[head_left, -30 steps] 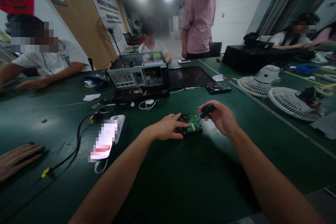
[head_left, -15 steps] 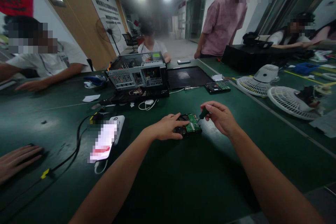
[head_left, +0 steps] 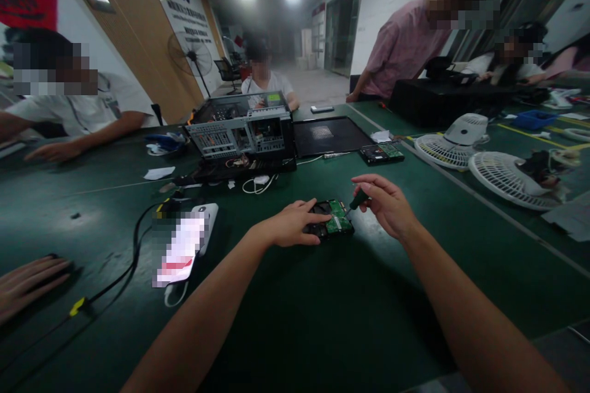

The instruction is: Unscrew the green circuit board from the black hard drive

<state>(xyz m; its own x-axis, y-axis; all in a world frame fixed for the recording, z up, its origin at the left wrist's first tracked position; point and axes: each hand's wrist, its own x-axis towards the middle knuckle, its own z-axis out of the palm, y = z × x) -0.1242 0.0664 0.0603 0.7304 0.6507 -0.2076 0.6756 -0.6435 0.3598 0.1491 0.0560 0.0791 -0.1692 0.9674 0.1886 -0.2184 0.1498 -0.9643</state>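
A small hard drive (head_left: 335, 221) with a green circuit board facing up lies on the green table (head_left: 322, 319). My left hand (head_left: 290, 226) rests on its left side, fingers laid flat over it, pressing it down. My right hand (head_left: 387, 204) is closed around a dark-handled screwdriver (head_left: 357, 199), whose tip points down at the drive's right edge.
An open computer case (head_left: 244, 129) and a dark panel (head_left: 329, 135) stand behind. Another hard drive (head_left: 382, 152) and fan grilles (head_left: 507, 181) lie to the right. A phone (head_left: 182, 245) with cables sits left. Another person's hand (head_left: 27, 282) rests at the far left; several people sit or stand around.
My right hand has turned slightly on the screwdriver at the drive. The standing person in pink has moved right and bent over the table.
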